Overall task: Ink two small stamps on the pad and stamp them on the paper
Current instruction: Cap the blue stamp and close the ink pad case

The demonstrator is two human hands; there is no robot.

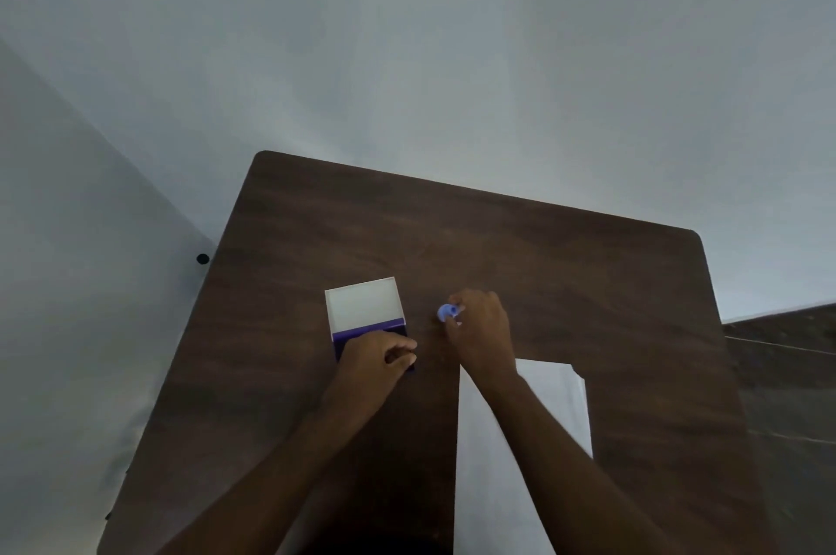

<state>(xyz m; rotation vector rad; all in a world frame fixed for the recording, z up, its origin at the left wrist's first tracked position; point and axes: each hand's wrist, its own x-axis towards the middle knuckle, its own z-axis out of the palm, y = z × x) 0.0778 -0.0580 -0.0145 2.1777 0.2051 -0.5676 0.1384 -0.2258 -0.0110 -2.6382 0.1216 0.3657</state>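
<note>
A purple ink pad (357,335) lies open on the dark wooden table (565,283), its white lid (364,303) tipped back behind it. My left hand (377,362) rests on the pad's near part, fingers curled, covering most of the ink surface. Just right of the pad, my right hand (479,328) closes its fingertips on a small light-blue stamp (447,313). A white sheet of paper (556,400) lies near the front of the table, partly under my right forearm. A second stamp does not show.
The table stands in a corner with pale walls behind and to the left. A small black knob (202,259) sits on the left wall near the table's edge. Another dark surface (787,373) adjoins on the right.
</note>
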